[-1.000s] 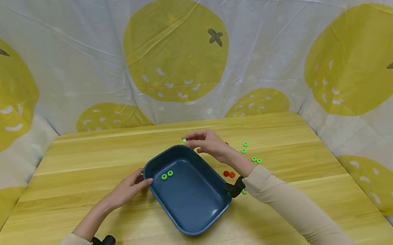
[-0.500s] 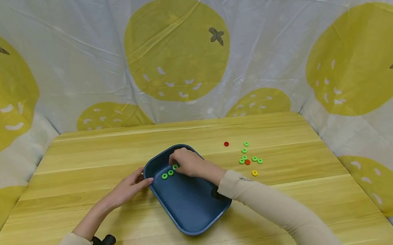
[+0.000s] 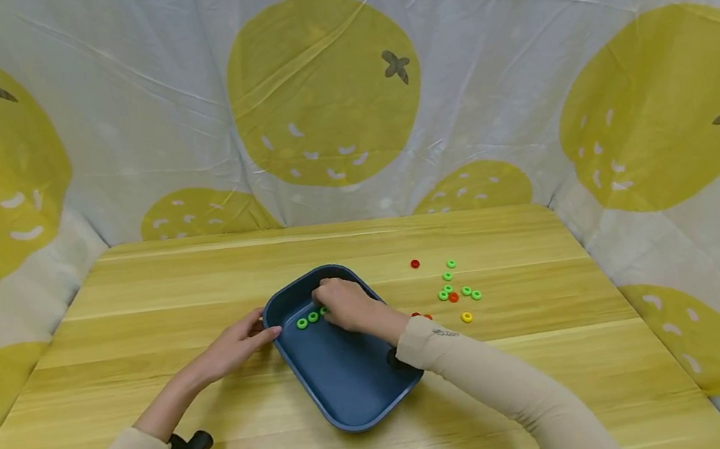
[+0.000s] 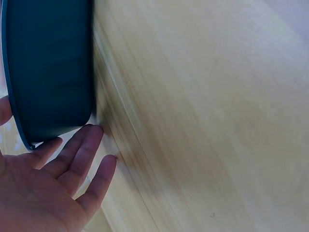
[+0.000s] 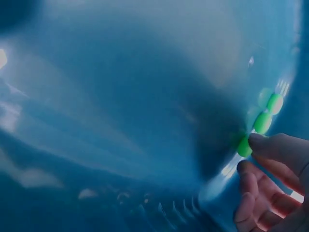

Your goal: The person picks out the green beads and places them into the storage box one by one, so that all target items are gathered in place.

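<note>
A deep dark-blue tray (image 3: 347, 385) stands on the wooden table, turned at an angle. My left hand (image 3: 236, 347) holds its left corner, the thumb over the rim and the fingers (image 4: 84, 147) against the outer wall. Inside, along the far wall, two green ring beads (image 3: 307, 320) lie side by side. My right hand (image 3: 352, 306) reaches into the tray and pinches a third green bead (image 5: 245, 146) at the end of that row, low by the tray floor. The right forearm covers part of the tray's right side.
Right of the tray, several loose green beads (image 3: 446, 277) lie on the table (image 3: 203, 275), with a yellow bead (image 3: 466, 317) and several red or orange ones (image 3: 415, 264). A patterned curtain (image 3: 485, 86) hangs behind the table's far edge.
My right hand has come from beyond the tray's far rim down into it with a green bead, lengthening the row, then shifted very slightly. The left hand and tray stayed put.
</note>
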`<state>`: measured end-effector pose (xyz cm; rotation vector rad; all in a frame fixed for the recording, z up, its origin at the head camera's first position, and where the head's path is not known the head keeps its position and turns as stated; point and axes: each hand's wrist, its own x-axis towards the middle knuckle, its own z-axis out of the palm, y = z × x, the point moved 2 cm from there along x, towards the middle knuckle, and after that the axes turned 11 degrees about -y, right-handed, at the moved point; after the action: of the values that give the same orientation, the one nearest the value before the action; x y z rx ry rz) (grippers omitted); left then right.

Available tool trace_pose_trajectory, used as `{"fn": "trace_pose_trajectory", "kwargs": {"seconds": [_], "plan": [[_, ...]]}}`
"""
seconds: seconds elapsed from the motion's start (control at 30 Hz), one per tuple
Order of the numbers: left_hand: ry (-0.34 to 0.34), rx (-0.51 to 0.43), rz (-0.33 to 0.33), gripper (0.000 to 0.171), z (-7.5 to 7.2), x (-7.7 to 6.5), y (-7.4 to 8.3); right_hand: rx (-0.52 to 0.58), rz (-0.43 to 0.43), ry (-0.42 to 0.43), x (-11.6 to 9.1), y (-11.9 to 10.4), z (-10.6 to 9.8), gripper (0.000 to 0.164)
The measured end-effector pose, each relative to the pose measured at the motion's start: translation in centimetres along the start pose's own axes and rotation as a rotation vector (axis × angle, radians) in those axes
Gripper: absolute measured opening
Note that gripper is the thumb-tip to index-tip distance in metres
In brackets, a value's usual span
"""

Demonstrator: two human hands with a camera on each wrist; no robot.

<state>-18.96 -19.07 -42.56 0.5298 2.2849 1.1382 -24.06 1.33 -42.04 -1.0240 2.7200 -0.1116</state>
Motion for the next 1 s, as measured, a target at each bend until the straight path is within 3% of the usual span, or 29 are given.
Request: {"fn": "trace_pose_trajectory", "kwargs": {"seconds": [0.13,0.23,0.33,0.5,0.6,0.7,1.0], "plan": [[-0.004,-0.004,0.004,0.056,0.0,0.0,-0.1,0.009,-0.02,0.06,-0.4,0.1,-0.5,0.02],[-0.004,-0.009,0.013,0.057,-0.1,0.0,-0.1,0.128,-0.034,0.122,-0.5,0.5,-0.9,0.018],[-0.008,-0.009,0.02,0.056,-0.1,0.0,-0.1,0.43,-0.053,0.148,-0.4,0.9,-1.3,0.018],[-0.01,-0.008,0.024,0.057,-0.1,0.0,-0.1,1.129,-0.023,0.057,-0.4,1.5,-1.7,0.026],[-0.003,-0.008,0.017,0.057,0.0,0.0,-0.1,1.374,0.031,0.002,-0.5,1.8,-1.8,0.03],[-0.001,-0.01,0.01,0.056,0.0,0.1,-0.1,1.452,0.05,-0.008,-0.8,2.2,-2.1,0.032],[0.005,0.008,0.019,0.058,0.0,0.0,0.0,1.506,0.034,0.065,-3.7,4.7,-4.0,0.034]]}}
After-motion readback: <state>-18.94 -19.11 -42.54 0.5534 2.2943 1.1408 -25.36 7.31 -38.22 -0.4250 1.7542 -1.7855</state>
